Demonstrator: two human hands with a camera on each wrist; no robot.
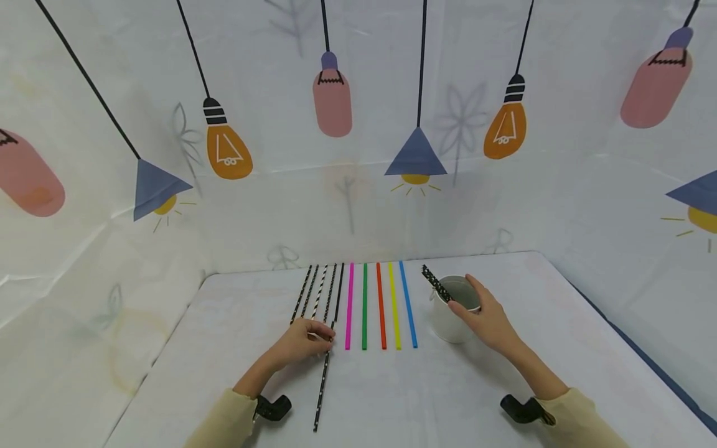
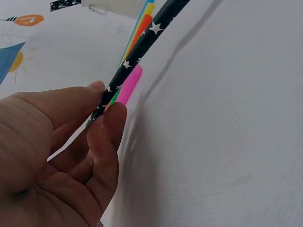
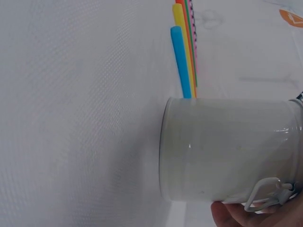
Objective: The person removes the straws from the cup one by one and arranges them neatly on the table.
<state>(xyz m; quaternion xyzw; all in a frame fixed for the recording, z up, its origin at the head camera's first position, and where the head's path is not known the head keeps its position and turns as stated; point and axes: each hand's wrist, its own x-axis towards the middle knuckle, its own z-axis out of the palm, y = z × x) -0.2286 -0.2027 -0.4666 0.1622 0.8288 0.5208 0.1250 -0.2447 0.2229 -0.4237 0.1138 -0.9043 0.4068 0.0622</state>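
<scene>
My left hand [image 1: 302, 342] pinches a star-printed black straw [image 1: 322, 392]; my right hand [image 1: 490, 320] grips a white bucket [image 1: 450, 326].
Nearest me, the slim straw slants over the white worktop [image 1: 392, 398], which spreads wide between my hands. The bucket, smooth and cylindrical, stands near the blue straw [image 1: 407, 305], well in from the right edge; patterned black straws [image 1: 437, 283] lean at its rim. Farther, more patterned straws [image 1: 320, 292] reach almost to the far edge, before a creased, lamp-printed sheet [image 1: 269, 211].
</scene>
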